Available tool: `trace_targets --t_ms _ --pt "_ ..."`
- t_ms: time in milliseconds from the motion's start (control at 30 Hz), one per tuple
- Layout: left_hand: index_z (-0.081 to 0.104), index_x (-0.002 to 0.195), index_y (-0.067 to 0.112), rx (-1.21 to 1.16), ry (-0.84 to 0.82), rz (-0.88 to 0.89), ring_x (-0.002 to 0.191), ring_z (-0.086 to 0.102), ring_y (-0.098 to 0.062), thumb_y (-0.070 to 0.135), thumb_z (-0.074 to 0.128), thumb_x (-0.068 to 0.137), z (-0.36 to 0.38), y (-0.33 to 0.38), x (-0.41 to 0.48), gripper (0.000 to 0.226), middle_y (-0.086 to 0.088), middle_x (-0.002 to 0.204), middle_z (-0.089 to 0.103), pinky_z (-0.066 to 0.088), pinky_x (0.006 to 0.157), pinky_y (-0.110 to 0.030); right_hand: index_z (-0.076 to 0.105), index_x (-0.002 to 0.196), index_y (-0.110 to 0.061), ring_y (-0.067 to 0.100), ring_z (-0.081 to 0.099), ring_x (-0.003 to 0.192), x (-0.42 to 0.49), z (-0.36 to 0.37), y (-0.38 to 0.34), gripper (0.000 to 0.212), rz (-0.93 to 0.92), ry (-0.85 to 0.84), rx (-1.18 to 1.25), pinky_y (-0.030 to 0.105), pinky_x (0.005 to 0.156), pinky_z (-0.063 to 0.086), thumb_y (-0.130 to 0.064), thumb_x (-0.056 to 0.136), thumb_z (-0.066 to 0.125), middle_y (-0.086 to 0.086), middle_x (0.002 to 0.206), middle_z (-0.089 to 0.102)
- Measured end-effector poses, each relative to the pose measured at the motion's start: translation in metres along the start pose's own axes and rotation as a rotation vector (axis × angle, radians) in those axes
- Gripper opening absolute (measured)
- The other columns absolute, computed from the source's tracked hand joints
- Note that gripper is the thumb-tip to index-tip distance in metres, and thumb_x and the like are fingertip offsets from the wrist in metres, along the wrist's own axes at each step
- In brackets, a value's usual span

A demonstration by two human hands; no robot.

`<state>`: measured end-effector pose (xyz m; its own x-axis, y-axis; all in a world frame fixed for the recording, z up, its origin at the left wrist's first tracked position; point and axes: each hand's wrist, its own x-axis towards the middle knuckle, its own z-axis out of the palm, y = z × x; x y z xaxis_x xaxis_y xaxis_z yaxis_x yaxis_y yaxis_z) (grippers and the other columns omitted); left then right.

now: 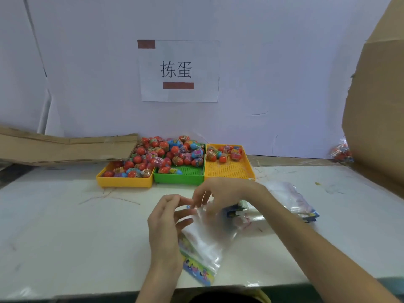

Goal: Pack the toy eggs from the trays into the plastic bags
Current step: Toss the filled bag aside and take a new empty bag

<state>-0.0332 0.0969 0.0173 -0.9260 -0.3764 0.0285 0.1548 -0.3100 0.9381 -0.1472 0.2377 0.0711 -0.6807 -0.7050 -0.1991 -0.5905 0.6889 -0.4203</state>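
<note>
Three trays stand side by side at the back of the table: a left yellow tray (122, 181), a green tray (185, 173) and a right yellow tray (229, 171). Wrapped toy eggs (166, 154), mostly red with some blue, are heaped over the left and green trays; a few lie at the back of the right one. In front of them my left hand (166, 224) and my right hand (220, 193) both pinch the top edge of a clear plastic bag (205, 241) with a colourful printed strip. I see no egg inside the bag.
A stack of more plastic bags (290, 200) lies on the white table to the right of my hands. Flattened cardboard (65, 147) leans at the back left, and a large cardboard wall (376, 106) rises on the right. A bag of eggs (341, 149) sits by that wall.
</note>
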Motion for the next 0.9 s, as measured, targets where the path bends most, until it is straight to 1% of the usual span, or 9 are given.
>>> trace_targets --t_ms 133,233,333,433,533,633,733,833,900 --pt "0.072 0.079 0.027 0.234 -0.031 0.135 0.088 0.068 -0.002 0.021 0.055 0.101 -0.008 0.001 0.006 0.028 0.013 0.091 0.074 0.047 0.075 -0.024 0.075 0.089 -0.023 0.01 0.067 0.08 0.004 0.005 0.006 0.011 -0.003 0.122 0.02 0.035 0.08 0.058 -0.014 0.083 0.079 -0.005 0.086 0.072" --pt "0.065 0.111 0.039 0.741 -0.211 0.207 0.112 0.052 0.003 0.035 0.06 0.099 -0.016 0.004 0.013 0.014 0.031 0.11 0.06 0.043 0.092 -0.025 0.073 0.081 -0.023 0.009 0.066 0.076 0.007 0.009 0.008 0.014 -0.019 0.172 0.011 0.032 0.077 0.057 -0.01 0.083 0.074 -0.006 0.08 0.072" --pt "0.048 0.131 0.04 1.04 -0.187 0.237 0.114 0.045 -0.005 0.043 0.069 0.092 -0.026 0.004 0.018 0.044 0.024 0.121 0.046 0.042 0.104 -0.037 0.071 0.081 -0.026 0.005 0.068 0.083 0.008 0.014 0.015 0.016 -0.046 0.287 0.113 0.02 0.076 0.054 -0.011 0.085 0.071 -0.007 0.086 0.074" --pt "0.055 0.124 0.033 0.913 -0.058 0.284 0.098 0.06 -0.012 0.032 0.078 0.086 -0.03 0.007 0.019 0.044 0.016 0.107 0.061 0.049 0.093 -0.04 0.07 0.081 -0.027 0.004 0.068 0.081 0.006 0.016 0.019 0.018 -0.096 0.442 0.293 0.019 0.077 0.053 -0.011 0.089 0.072 -0.009 0.084 0.073" --pt "0.06 0.108 0.033 0.689 0.03 0.303 0.08 0.064 0.0 0.016 0.081 0.083 -0.034 0.006 0.021 0.037 0.022 0.088 0.064 0.052 0.073 -0.025 0.07 0.084 -0.024 0.008 0.069 0.077 0.003 0.016 0.02 0.016 -0.151 0.55 0.439 0.023 0.075 0.053 -0.009 0.09 0.074 -0.008 0.078 0.073" --pt "0.067 0.082 0.032 0.594 0.05 0.309 0.074 0.067 -0.018 0.017 0.079 0.085 -0.036 0.003 0.024 0.019 0.005 0.073 0.07 0.055 0.069 -0.039 0.07 0.096 -0.025 0.013 0.07 0.076 0.0 0.016 0.02 0.015 -0.19 0.636 0.562 0.026 0.076 0.055 -0.013 0.09 0.075 -0.004 0.077 0.073" --pt "0.071 0.073 0.025 0.542 0.093 0.328 0.068 0.064 -0.02 0.025 0.078 0.088 -0.036 -0.001 0.026 0.017 0.0 0.07 0.072 0.052 0.064 -0.04 0.07 0.102 -0.026 0.013 0.069 0.078 -0.005 0.013 0.02 0.017 -0.186 0.648 0.578 0.026 0.077 0.054 -0.018 0.089 0.077 -0.003 0.079 0.073" --pt "0.06 0.056 0.015 0.549 0.072 0.295 0.049 0.051 -0.022 0.037 0.072 0.09 -0.036 -0.003 0.027 0.042 -0.005 0.052 0.059 0.042 0.053 -0.042 0.073 0.086 -0.027 0.023 0.071 0.082 -0.009 0.011 0.019 0.01 -0.163 0.602 0.5 0.033 0.08 0.057 -0.019 0.089 0.078 0.001 0.082 0.075" --pt "0.041 0.044 0.02 0.579 0.043 0.251 0.039 0.038 -0.013 0.042 0.068 0.092 -0.035 -0.003 0.027 0.059 0.002 0.04 0.041 0.031 0.047 -0.033 0.073 0.078 -0.028 0.017 0.071 0.075 -0.009 0.013 0.019 0.017 -0.145 0.587 0.461 0.025 0.075 0.055 -0.019 0.092 0.075 -0.004 0.075 0.074"
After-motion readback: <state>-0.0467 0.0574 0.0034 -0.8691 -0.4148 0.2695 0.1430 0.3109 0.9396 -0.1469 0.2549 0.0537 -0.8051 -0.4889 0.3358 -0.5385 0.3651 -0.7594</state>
